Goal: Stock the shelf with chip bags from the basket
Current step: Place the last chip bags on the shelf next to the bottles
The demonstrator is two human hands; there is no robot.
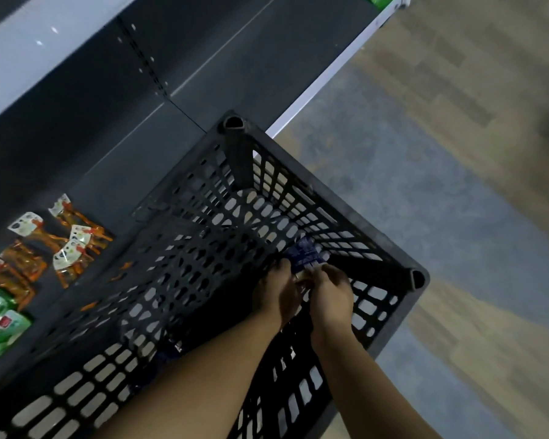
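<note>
The left hand and right hand both pinch a blue chip bag just beyond their fingertips, at the bottom of the basket. It is best lifted straight up, clear of the walls, towards the shelf left of both hands.

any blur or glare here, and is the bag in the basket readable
Head view: motion blur softens the floor and the dark shelf; small glare spots dot the pale shelf panel at top left; the inside of the basket is dim, so the blue bag that the left hand and right hand grip is too dark to read.
</note>
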